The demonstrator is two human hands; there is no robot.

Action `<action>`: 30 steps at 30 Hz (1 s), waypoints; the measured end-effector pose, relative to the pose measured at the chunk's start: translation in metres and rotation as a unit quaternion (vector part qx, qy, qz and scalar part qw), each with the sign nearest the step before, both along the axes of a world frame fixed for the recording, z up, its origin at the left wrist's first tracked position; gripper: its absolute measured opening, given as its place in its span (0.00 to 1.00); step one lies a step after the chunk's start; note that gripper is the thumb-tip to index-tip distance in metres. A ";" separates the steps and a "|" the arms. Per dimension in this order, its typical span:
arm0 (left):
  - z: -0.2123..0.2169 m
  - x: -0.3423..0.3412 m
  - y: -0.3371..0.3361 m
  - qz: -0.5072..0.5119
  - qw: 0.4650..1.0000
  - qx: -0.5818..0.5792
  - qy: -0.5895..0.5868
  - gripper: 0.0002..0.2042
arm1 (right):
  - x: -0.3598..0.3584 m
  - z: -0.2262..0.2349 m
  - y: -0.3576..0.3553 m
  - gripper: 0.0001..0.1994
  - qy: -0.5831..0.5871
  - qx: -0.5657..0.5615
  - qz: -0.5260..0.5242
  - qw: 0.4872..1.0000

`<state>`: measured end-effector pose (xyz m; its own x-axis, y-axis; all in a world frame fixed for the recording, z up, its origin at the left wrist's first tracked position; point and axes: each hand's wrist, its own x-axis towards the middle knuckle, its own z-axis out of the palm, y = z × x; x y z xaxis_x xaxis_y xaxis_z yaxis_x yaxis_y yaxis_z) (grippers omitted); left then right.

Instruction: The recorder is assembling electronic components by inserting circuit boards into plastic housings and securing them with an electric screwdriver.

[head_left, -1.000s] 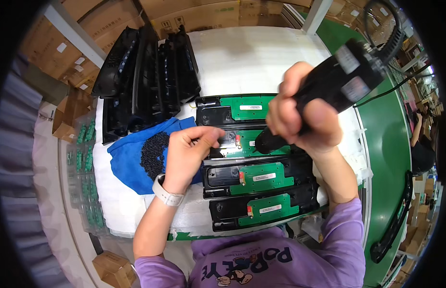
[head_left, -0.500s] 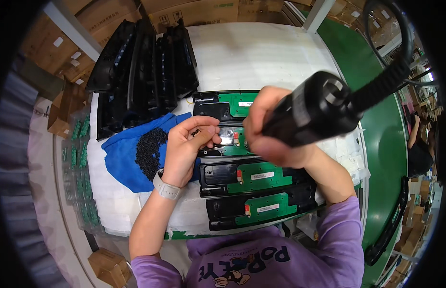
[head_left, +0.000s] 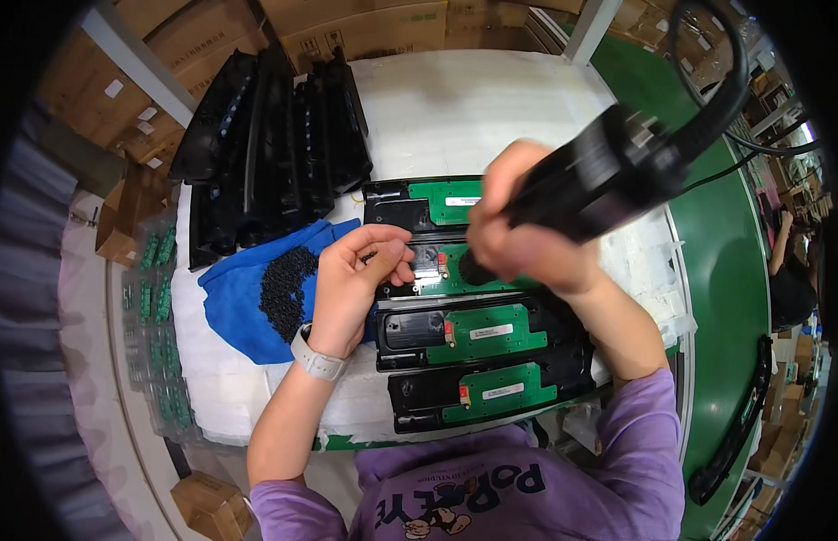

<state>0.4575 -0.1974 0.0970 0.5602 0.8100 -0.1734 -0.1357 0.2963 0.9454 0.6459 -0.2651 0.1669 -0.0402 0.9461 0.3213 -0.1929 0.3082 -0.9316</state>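
My right hand [head_left: 545, 248] grips a black corded electric screwdriver [head_left: 586, 176], slanting down onto a green circuit board [head_left: 434, 287]. That board lies in the second black panel from the far end of a row; my hand and the tool cover its right part, and where the bit touches is hard to make out. My left hand [head_left: 347, 284] is curled at the panel's left end, holding a few small black screws [head_left: 368, 258] in its fingers. Nearer me lie two more black panels with green boards [head_left: 485, 331] [head_left: 502, 389]; another panel [head_left: 393, 212] lies beyond.
A heap of black screws [head_left: 288, 288] rests on a blue cloth [head_left: 229, 311] left of the panels. Black plastic housings [head_left: 274, 153] are stacked behind it. Trays of green boards [head_left: 157, 307] stand along the table's left edge. The screwdriver's cable [head_left: 721, 104] loops at upper right.
My right hand and the screwdriver have shifted; the tool's rear end is now a little farther right, and its dark lower end shows against the board. My left hand stays nearly still.
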 end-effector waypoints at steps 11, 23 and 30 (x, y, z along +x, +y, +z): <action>0.018 0.002 -0.018 -0.133 0.988 -0.066 -0.034 0.06 | 0.015 0.010 0.004 0.14 0.284 0.140 -0.005 0.949; 0.013 0.002 -0.019 -0.117 0.988 -0.089 -0.039 0.07 | 0.010 0.008 0.003 0.13 0.300 0.106 -0.012 0.948; 0.014 0.004 -0.014 -0.036 0.995 -0.090 -0.011 0.09 | -0.003 0.009 -0.010 0.20 0.034 0.029 0.037 0.998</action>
